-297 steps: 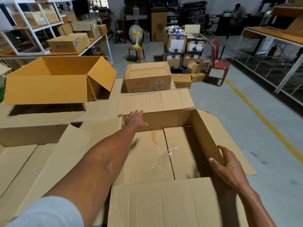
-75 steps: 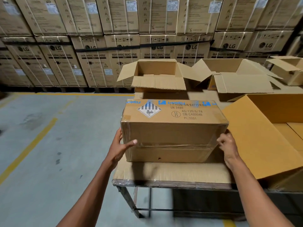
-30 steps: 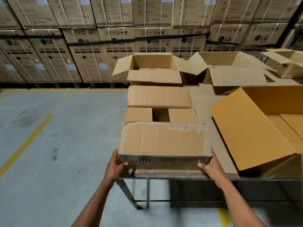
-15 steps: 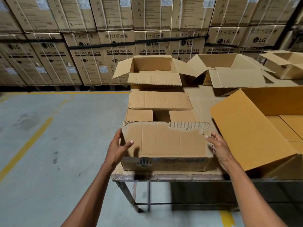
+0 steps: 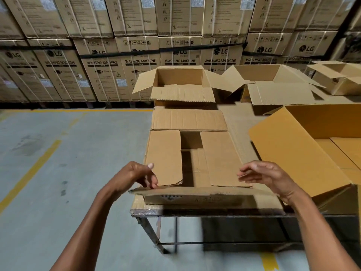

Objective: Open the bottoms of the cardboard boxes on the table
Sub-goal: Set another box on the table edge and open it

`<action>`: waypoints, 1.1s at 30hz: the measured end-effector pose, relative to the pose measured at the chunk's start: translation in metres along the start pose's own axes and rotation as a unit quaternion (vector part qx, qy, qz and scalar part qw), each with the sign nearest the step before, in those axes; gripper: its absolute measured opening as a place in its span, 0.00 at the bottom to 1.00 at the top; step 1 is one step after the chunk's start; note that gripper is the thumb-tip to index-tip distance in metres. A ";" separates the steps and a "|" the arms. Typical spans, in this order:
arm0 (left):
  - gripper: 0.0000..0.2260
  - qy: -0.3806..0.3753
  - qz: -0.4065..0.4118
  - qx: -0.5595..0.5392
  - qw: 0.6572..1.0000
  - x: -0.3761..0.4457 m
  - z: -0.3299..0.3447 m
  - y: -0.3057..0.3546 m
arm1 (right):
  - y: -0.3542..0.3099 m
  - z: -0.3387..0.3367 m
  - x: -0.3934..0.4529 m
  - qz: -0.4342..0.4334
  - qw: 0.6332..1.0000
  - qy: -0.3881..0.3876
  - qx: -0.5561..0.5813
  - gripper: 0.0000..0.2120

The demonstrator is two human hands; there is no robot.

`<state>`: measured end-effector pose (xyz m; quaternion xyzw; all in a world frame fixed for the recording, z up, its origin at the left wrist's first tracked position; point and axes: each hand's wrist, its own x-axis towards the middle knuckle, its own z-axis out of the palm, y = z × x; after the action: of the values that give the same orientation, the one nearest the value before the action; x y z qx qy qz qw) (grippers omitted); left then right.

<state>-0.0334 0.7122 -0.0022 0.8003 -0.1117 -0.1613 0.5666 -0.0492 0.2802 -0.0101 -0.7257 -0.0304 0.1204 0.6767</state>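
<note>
A brown cardboard box [image 5: 220,159] sits at the front left corner of the table [image 5: 240,118]. Its far flap [image 5: 188,119] lies folded flat away from me. The near flap [image 5: 195,191] hangs out over the table edge toward me. The two inner flaps lie flat with a dark gap between them. My left hand [image 5: 132,177] hovers at the box's near left corner, fingers loosely curled over the flap edge, gripping nothing. Over the near right corner my right hand [image 5: 269,177] has its fingers spread and is empty.
Behind stands an open brown box [image 5: 181,79], with a second one [image 5: 273,90] and a small one [image 5: 336,79] to its right. A large orange-brown open box [image 5: 293,153] is close on the right. Stacked washing machine cartons [image 5: 136,65] wall the back. Concrete floor [image 5: 48,182] lies left.
The near flap, which lay closed over the box half a second ago, has swung out toward me, baring the inner flaps. Both hands have come off it and lifted slightly.
</note>
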 end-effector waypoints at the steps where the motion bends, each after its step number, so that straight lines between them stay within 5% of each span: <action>1: 0.21 -0.031 -0.015 0.019 0.999 0.001 0.005 -0.002 | 0.003 0.005 0.001 0.020 0.998 -0.028 -0.054 0.16; 4: 0.17 -0.089 -0.054 0.077 0.992 0.006 0.028 -0.011 | 0.018 0.032 0.005 0.072 0.980 -0.051 -0.177 0.11; 7: 0.13 -0.124 -0.075 0.113 0.983 0.012 0.054 -0.023 | 0.043 0.060 0.011 0.083 0.965 -0.033 -0.246 0.21; 10: 0.12 -0.114 -0.072 0.147 0.980 0.016 0.073 -0.036 | 0.065 0.083 0.015 0.028 0.923 0.002 -0.385 0.30; 14: 0.12 -0.069 -0.043 0.174 0.981 0.021 0.091 -0.046 | 0.083 0.109 0.015 -0.039 0.864 0.065 -0.497 0.30; 21: 0.15 0.085 0.024 0.138 0.986 0.042 0.136 -0.032 | 0.101 0.120 0.016 -0.051 0.850 0.115 -0.511 0.29; 28: 0.39 0.017 -0.151 0.071 0.986 0.114 0.157 -0.032 | 0.105 0.119 0.018 -0.050 0.852 0.115 -0.508 0.29; 33: 0.35 0.056 -0.159 0.132 0.977 0.106 0.167 -0.008 | 0.109 0.118 0.017 -0.050 0.856 0.121 -0.500 0.29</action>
<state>0.0005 0.5307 -0.0747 0.8835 0.0283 -0.1877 0.4282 -0.0713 0.3900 -0.1269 -0.9725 -0.0407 -0.0344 0.2266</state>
